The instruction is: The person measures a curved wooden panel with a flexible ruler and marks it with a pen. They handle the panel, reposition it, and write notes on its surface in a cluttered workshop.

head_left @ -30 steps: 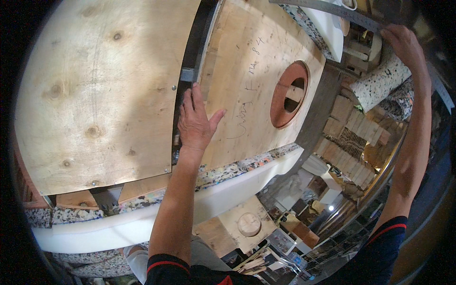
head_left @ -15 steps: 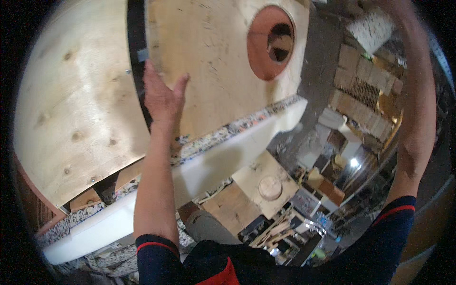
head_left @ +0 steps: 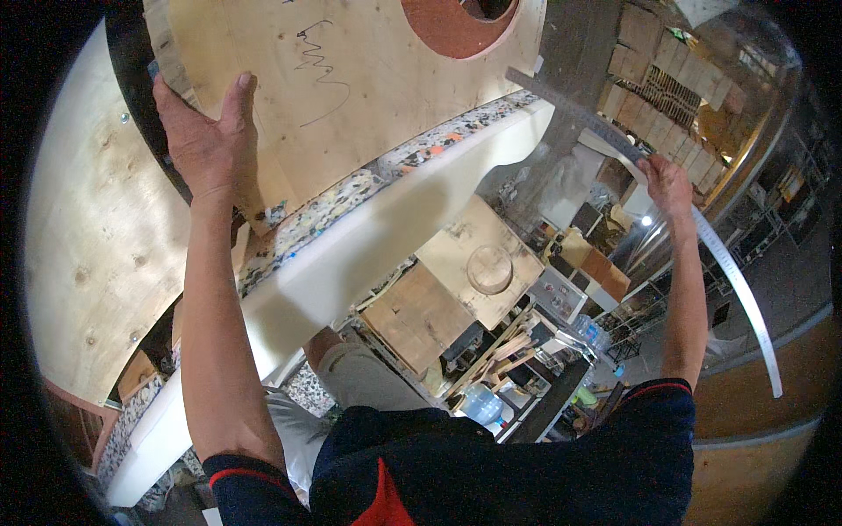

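Note:
My right hand (head_left: 669, 184) is closed round a long, thin metal ruler (head_left: 741, 289). One end of the ruler reaches toward the right edge of a plywood panel (head_left: 263, 96); the other end bends down at the far right. My left hand (head_left: 206, 140) lies at the panel's left edge, thumb spread over its face and fingers along the gap, their tips partly hidden. A handwritten scrawl and a reddish-brown round recess (head_left: 452, 31) with a dark hole show on the panel. Speckled foam (head_left: 386, 175) runs along the panel's near edge.
A second plywood panel (head_left: 83, 254) stands at left across a dark gap. White foam (head_left: 377, 219) lines the near side. Below are a board with a round wooden disc (head_left: 489, 269), wood strips (head_left: 500, 351) and a water bottle (head_left: 481, 403). Stacked wooden pieces (head_left: 631, 53) lie at upper right.
My right hand has come down from the top right into view, bringing the ruler across toward the panel. My left hand stays at the panel's edge while the whole view has shifted.

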Demonstrator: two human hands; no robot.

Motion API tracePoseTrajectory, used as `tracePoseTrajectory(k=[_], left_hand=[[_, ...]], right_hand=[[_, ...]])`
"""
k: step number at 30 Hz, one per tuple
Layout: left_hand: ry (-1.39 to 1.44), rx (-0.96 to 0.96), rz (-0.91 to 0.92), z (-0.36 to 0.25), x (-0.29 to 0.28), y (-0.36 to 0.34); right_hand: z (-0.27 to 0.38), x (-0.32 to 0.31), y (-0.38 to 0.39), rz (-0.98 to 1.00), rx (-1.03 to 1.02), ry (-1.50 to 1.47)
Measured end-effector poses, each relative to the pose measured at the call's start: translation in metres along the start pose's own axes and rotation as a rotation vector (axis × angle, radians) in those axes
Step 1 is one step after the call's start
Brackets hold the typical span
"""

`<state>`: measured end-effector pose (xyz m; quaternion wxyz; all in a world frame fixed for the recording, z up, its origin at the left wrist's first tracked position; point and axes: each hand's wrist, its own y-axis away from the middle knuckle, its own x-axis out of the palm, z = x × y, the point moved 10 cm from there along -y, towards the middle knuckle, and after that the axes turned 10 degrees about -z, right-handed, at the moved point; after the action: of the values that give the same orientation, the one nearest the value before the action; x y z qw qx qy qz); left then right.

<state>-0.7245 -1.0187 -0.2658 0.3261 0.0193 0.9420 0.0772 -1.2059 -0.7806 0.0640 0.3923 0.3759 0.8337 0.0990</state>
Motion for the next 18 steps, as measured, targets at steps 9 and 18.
tracePoseTrajectory(k=[9,18], left_hand=[[-0.008,0.033,-0.045,-0.002,0.001,0.0],[-0.04,0.018,-0.041,0.004,0.004,0.002]], right_hand=[[-0.02,0.077,0.012,0.02,-0.041,-0.056],[-0.018,0.087,0.006,0.067,-0.05,-0.019]])
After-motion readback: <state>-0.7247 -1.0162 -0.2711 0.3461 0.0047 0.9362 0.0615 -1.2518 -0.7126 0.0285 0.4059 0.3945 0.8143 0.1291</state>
